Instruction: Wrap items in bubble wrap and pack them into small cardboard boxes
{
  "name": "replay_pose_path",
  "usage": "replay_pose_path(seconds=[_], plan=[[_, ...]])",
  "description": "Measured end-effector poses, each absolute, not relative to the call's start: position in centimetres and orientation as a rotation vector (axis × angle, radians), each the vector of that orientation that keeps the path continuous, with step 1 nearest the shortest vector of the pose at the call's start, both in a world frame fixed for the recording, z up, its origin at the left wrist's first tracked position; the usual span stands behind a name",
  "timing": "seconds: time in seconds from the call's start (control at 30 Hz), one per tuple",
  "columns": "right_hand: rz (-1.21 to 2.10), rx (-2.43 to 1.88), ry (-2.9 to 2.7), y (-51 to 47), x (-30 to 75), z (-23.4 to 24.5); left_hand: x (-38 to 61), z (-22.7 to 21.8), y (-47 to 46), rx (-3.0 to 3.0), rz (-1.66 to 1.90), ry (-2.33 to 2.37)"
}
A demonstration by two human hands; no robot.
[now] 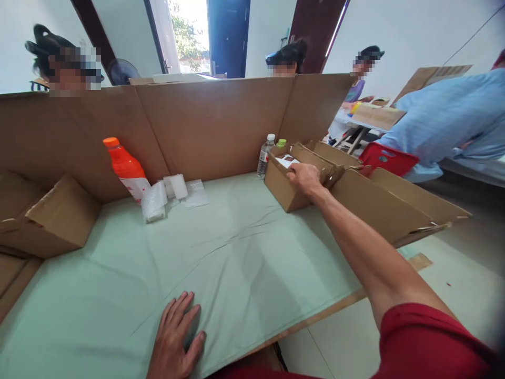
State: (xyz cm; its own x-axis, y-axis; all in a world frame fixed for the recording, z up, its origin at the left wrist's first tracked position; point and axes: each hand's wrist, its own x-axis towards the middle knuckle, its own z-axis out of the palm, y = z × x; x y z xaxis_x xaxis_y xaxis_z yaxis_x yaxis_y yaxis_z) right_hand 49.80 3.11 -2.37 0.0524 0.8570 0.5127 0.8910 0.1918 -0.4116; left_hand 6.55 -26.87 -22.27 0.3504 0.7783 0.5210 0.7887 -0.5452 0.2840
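My left hand (176, 337) lies flat on the pale green table cover (221, 252) near the front edge, fingers spread, holding nothing. My right arm stretches far to the right, and my right hand (304, 178) rests on the rim of a small open cardboard box (284, 189) at the table's right side. The fingers curl over the box edge, gripping it. Something white with a dark print (287, 160) shows inside the box.
A tall cardboard screen (213, 123) walls the back and sides. An orange bottle (126, 167) and bubble-wrap rolls (154, 201) lie at back left, a clear water bottle (265, 155) behind the box. Another cardboard box (59, 218) sits far left. Other people work beyond the screen.
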Motion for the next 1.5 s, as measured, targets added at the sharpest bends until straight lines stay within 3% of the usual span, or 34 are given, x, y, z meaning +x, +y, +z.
replay_pose_path(seconds=[0.1, 0.23, 0.37, 0.47, 0.63, 0.77, 0.87, 1.1, 1.3, 1.5], plan=[[-0.104, -1.67, -1.887, -1.1, 47.6, -2.4, 6.1, -22.9, -27.1, -2.553, -1.172, -1.687], [-0.174, -1.349, -2.245, -9.8, 44.2, -1.9, 5.8, -22.5, -27.4, -2.359, -1.449, -2.184], [0.015, -1.026, -2.428, -17.3, 41.1, -0.9, 6.4, -20.3, -27.2, -2.107, -1.844, -2.417], [0.174, -0.921, -2.229, -19.9, 40.7, -1.4, 6.7, -18.7, -26.8, -2.038, -2.093, -2.429], [0.48, -1.213, -1.538, -21.6, 42.6, -7.3, 6.3, -17.3, -25.1, -1.994, -2.244, -2.512], [0.882, -1.516, -1.534, -24.2, 42.6, -13.5, 6.9, -17.2, -23.2, -2.111, -2.339, -2.461], [0.969, -1.666, -1.607, -25.9, 41.4, -16.3, 8.1, -18.0, -22.8, -2.142, -2.358, -2.505], [1.093, -1.526, -1.723, -20.2, 36.5, -15.9, 7.3, -18.3, -21.9, -1.929, -2.393, -2.518], [1.23, -1.156, -1.798, -11.7, 29.6, -15.5, 1.5, -16.7, -16.8, -1.683, -2.289, -2.506], [1.34, -1.091, -1.813, -7.3, 30.2, -15.7, 0.1, -19.7, -15.7, -1.557, -2.245, -2.517]])
